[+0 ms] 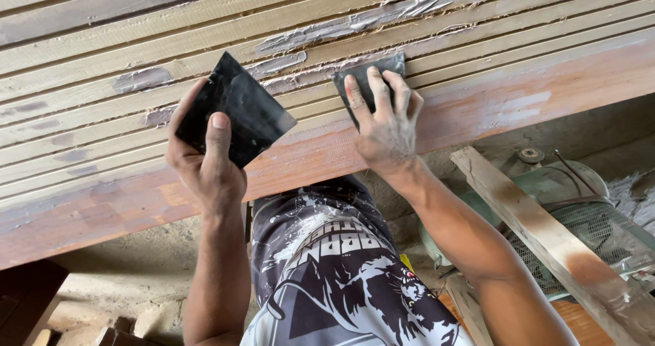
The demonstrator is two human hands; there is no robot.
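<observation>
While grey putty patches streak the grooved, tan-painted wooden panel (95,53) across the upper frame, the left hand (205,165), left of centre, grips a flat, square black plastic scraper (235,111) lifted off the wood. Right of centre, the right hand (385,128) presses a second black scraper (365,77) flat onto the ridges. A rough plank (546,233) and green mesh-guarded fan (600,230) sit lower right.

Grooved wooden panel (205,19) with reddish-brown lower edge, grey filler patches (355,22) smeared along its ridges, black scraper (368,80) pressed flat on it
</observation>
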